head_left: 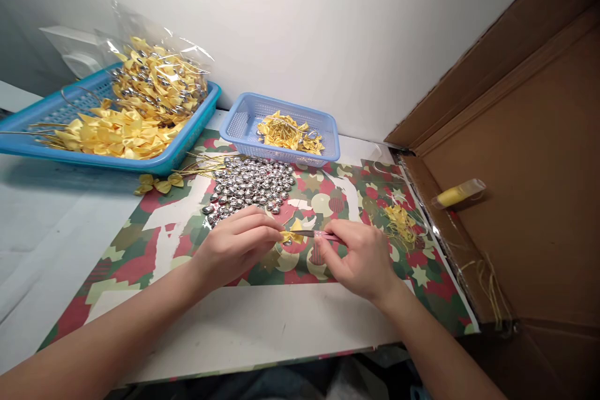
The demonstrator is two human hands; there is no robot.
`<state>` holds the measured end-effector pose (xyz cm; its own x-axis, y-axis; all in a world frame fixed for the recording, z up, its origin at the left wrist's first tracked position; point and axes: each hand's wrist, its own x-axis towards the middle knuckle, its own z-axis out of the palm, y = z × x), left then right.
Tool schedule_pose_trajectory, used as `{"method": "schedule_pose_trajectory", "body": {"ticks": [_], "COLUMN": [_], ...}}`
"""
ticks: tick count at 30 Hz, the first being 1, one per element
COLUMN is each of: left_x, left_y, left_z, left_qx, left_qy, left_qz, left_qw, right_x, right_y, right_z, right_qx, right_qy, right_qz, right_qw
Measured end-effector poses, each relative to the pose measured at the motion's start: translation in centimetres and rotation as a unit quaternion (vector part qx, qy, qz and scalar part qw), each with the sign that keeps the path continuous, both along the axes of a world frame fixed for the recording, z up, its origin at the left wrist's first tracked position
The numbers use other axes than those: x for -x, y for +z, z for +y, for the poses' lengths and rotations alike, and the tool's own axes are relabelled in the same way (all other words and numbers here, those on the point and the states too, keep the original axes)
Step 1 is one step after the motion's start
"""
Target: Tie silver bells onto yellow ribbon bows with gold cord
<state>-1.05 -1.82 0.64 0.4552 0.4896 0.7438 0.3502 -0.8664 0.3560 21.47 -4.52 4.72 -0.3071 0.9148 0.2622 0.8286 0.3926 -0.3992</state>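
My left hand [241, 240] has its fingers closed on a small yellow ribbon bow [294, 234] above the patterned paper. A silver bell seems to sit under the bow, partly hidden. My right hand [359, 256] grips a slim pointed metal tool with a pink handle [328, 236]; I cannot make out whether it is scissors or tweezers. Its dark tip [304, 233] reaches the bow. Just beyond my left hand lies a spread of shiny silver bells [253, 181]. Two or three loose yellow bows [162, 184] with golden cords rest left of the bells.
A large blue basket [178, 159] at the left holds yellow bows and a clear bag [159, 75] of finished-looking pieces. Behind the bells stands a smaller blue basket [239, 131] with bows. Yellow thread scraps [400, 225] lie at right, beside a cardboard wall [525, 169] with a clear tube [459, 194].
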Motion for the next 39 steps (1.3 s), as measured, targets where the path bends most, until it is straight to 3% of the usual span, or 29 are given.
{"method": "schedule_pose_trajectory", "body": {"ticks": [12, 20, 24, 32, 34, 36, 38, 39], "left_x": [0.1, -0.1, 0.0, -0.1, -0.2, -0.1, 0.4, 0.7], "left_y": [-0.2, -0.4, -0.9, -0.9, -0.5, -0.1, 0.3, 0.6], "left_z": [0.0, 0.0, 0.0, 0.0, -0.2, -0.2, 0.2, 0.6], "left_qx": [0.0, 0.008, 0.015, 0.019, 0.043, 0.114, 0.223, 0.277], "left_qy": [-0.008, -0.023, -0.033, -0.028, -0.037, -0.04, -0.022, -0.008], "left_qz": [0.0, 0.0, 0.02, 0.048, 0.019, -0.042, -0.154, -0.23], "left_qw": [1.0, 1.0, 0.999, 0.998, 0.998, 0.992, 0.962, 0.933], "right_x": [-0.2, 1.0, 2.0, 2.5, 2.3, 1.8, 1.1, 0.6], "right_y": [-0.3, -0.6, -1.5, -2.8, -2.9, -3.1, -3.6, -3.8], "right_z": [-0.2, 1.0, 1.8, 1.7, 2.0, 2.5, 3.1, 3.4], "right_qx": [0.042, 0.113, 0.131, 0.102, 0.106, 0.116, 0.124, 0.129], "right_qy": [0.001, 0.029, 0.096, 0.071, 0.054, 0.022, -0.026, -0.054], "right_qz": [0.019, 0.229, 0.201, 0.238, 0.286, 0.337, 0.373, 0.389], "right_qw": [0.999, 0.966, 0.966, 0.963, 0.951, 0.934, 0.919, 0.911]}}
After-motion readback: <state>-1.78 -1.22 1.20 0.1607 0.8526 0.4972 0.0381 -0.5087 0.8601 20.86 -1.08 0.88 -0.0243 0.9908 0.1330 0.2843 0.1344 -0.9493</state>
